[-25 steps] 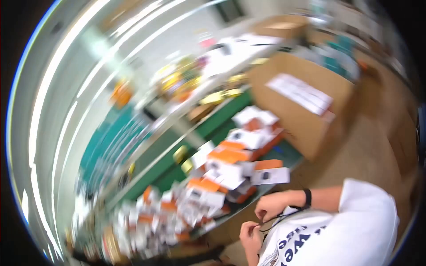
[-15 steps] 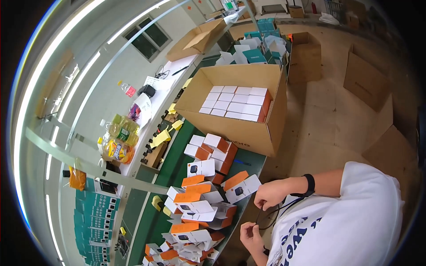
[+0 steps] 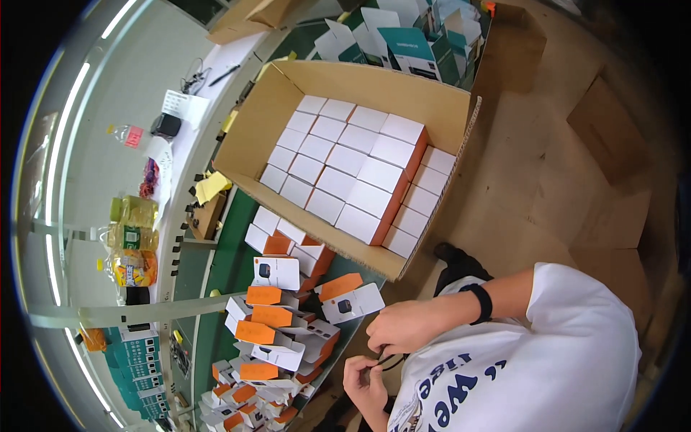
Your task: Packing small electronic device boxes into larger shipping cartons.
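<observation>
My right hand (image 3: 403, 327), with a black band on its wrist, is closed with its fingers pointing down, at the front edge of the bench. Just below it my left hand (image 3: 366, 380) has thumb and fingers curled in a pinch. A thin black cord (image 3: 389, 359) loops between the two hands; its ends are hidden by fingers and shirt. Nearest to them on the bench lies an open white and orange box (image 3: 353, 302) with its flap up. More opened boxes of that kind (image 3: 277, 353) are heaped to the left and below.
A large open carton (image 3: 374, 75) holds rows of white-topped boxes (image 3: 338, 183). Teal boxes (image 3: 407, 47) stand behind it, more teal packages (image 3: 137, 367) at lower left. Bottles (image 3: 137, 212) and papers line a white shelf (image 3: 173, 209). Brown cartons (image 3: 604, 129) are on the floor at right.
My view has shifted, so the carton looks larger and its inside shows more. My hands appear further left in the picture and closer together, with less of the black cord showing.
</observation>
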Motion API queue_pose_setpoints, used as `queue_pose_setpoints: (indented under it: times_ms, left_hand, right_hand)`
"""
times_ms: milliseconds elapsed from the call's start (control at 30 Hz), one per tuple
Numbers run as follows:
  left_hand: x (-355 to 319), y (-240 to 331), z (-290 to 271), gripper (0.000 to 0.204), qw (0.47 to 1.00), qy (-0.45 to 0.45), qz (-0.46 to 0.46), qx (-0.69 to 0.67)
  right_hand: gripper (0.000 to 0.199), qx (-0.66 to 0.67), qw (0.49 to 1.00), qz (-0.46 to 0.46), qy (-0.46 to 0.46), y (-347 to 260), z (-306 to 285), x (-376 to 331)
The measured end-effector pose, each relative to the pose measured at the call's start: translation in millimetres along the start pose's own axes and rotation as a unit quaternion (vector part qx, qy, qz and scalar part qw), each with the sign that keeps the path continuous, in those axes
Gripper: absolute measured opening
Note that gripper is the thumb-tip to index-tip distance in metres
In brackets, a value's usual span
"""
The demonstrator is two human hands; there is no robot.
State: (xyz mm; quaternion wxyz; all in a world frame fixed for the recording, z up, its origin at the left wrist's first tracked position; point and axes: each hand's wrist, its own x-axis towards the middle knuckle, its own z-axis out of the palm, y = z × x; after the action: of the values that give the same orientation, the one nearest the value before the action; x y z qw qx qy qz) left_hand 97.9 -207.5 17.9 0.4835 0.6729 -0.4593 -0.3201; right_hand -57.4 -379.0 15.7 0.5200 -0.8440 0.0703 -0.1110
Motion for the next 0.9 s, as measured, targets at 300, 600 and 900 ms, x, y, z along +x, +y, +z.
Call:
queue_pose_setpoints:
  times_ms: [300,600,900]
  left_hand:
    - [22.6,30.8,60.0,0.016,0.998,-0.001,-0.043,0.054]
    - [24.6,52.6,90.0,0.016,0.995,0.036,-0.071,0.061]
    - [11.6,53.5,73.5,0.018,0.995,0.017,-0.08,0.053]
  right_hand:
    - [0.013,0.071,0.99,-0.044,-0.114,33.6,-65.2,-34.0]
    - [0.013,0.176,0.963,-0.143,-0.149,59.7,-65.3,-28.1]
    - [0.017,0.135,0.95,-0.074,-0.271,41.1,-97.4,-29.5]
